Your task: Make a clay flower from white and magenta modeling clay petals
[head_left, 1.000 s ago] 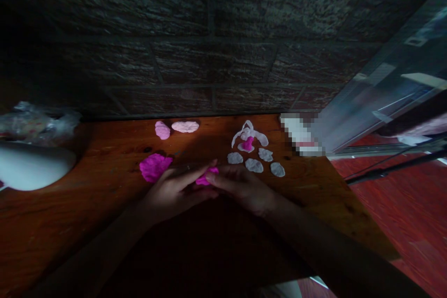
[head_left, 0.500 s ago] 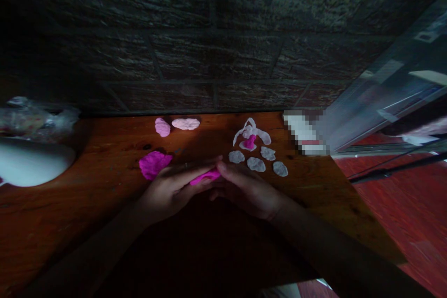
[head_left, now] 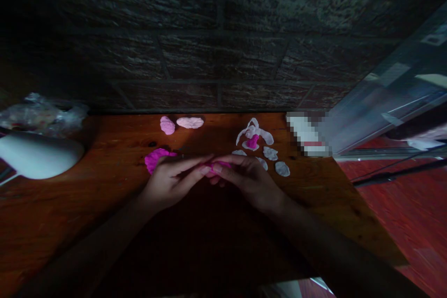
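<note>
A magenta lump [head_left: 210,170] is being held above the near part of the counter [head_left: 115,163], pinched between the thumbs and fingers of the left hand [head_left: 167,179] and the right hand [head_left: 256,184], whose tips are meeting around it. Half a second ago it was being pressed between flattened palms; now both thumbs are being laid along its near side, and less of it is being shown.

Just beyond the left hand, a flat magenta sheet [head_left: 156,159] is being partly covered. Near the right hand, four greyish discs are lying: the left disc [head_left: 239,152] and the middle disc [head_left: 261,163], fully seen earlier, are now being partly hidden by it, while the upper disc [head_left: 270,152] and the right disc [head_left: 282,168] are being left in view.

Farther back, a whitish looped shape [head_left: 266,136] is being topped by a small magenta piece [head_left: 253,141]. A pink lump [head_left: 167,125] and a paler oval [head_left: 190,123] are resting near the stone-patterned wall [head_left: 216,56]. At the far right, a white object [head_left: 307,135] is being masked by pixel blocks, its reddish mark being left unreadable.
</note>
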The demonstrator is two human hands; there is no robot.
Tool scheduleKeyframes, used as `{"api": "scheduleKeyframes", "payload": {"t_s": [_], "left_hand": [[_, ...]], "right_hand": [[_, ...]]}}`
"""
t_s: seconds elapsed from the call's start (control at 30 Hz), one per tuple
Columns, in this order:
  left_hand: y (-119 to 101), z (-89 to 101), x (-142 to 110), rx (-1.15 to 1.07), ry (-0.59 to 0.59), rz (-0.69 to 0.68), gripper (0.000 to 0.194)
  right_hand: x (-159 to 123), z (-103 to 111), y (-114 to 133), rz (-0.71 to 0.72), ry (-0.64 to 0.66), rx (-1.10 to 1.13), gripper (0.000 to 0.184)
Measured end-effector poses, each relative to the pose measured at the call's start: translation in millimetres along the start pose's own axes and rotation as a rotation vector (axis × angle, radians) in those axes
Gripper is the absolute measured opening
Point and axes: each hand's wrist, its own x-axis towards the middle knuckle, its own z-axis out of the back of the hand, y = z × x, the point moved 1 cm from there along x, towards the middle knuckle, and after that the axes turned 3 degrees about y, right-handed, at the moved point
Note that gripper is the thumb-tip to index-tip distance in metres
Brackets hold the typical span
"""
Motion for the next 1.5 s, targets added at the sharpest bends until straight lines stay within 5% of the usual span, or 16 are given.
{"api": "scheduleKeyframes", "payload": {"t_s": [0.3,0.63,0.83,1.23,1.5], "left_hand": [[4.6,-5.8,0.3,-0.027,0.014,0.096,0.034],[9.1,1.0,1.6,0.363,0.14,-0.162,0.027],[3.1,6.3,3.8,0.429,0.114,-0.3,0.03],[3.7,5.0,3.0,0.351,0.014,-0.272,0.017],[4.1,-1.9,1.8,0.178,0.08,-0.132,0.038]], "right_hand": [[-0.1,1.0,2.4,0.042,-0.11,-0.142,0.028],[0.2,7.3,-2.0,-0.031,-0.182,-0.099,0.029],[0.3,6.6,-4.7,-0.065,-0.188,-0.019,0.032],[2.0,8.1,1.8,-0.047,-0.058,-0.224,0.034],[0.9,5.1,1.4,0.016,-0.084,-0.341,0.03]]}}
